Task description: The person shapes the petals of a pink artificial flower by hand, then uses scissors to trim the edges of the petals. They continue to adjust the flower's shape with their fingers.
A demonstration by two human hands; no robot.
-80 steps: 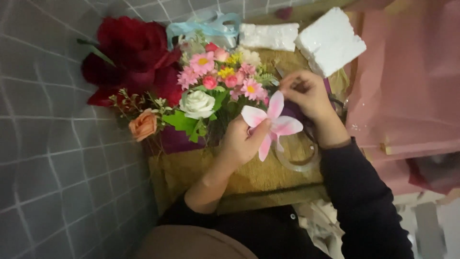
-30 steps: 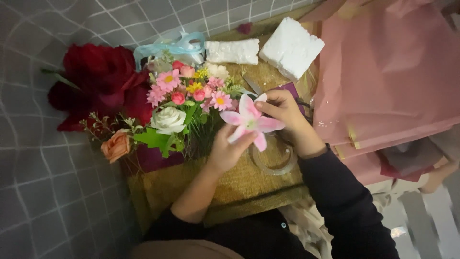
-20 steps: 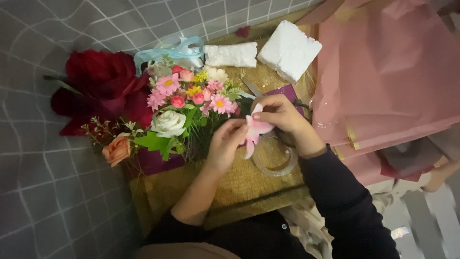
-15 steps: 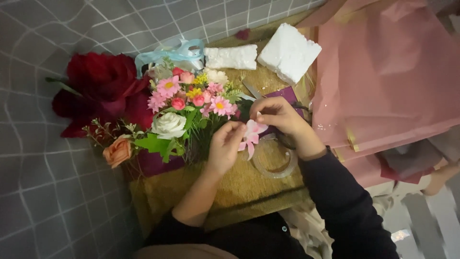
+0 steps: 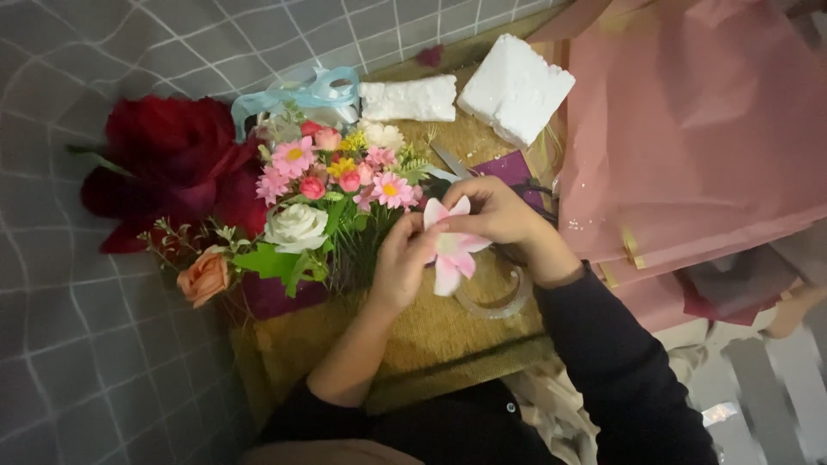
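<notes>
Both hands hold one pink and white artificial lily (image 5: 448, 245) over a straw-coloured mat (image 5: 413, 331). My left hand (image 5: 401, 263) grips it from the left, fingers curled at its base. My right hand (image 5: 491, 211) pinches its upper petals from the right. Just left of the lily stands a mixed bouquet (image 5: 332, 194) of small pink daisies, a white rose (image 5: 295, 226) and green leaves. A peach rose (image 5: 204, 275) lies at the bouquet's lower left.
Large dark red flowers (image 5: 172, 168) lie on the grey tiled surface at left. White foam blocks (image 5: 514, 86) and light blue ribbon (image 5: 297, 90) sit at the back. Scissors (image 5: 448, 159) and a clear tape roll (image 5: 495, 301) lie by my hands. Pink wrapping paper (image 5: 698, 129) fills the right.
The lily came down from an open, raised position to sit low between both hands beside the bouquet. My hands closed in around it.
</notes>
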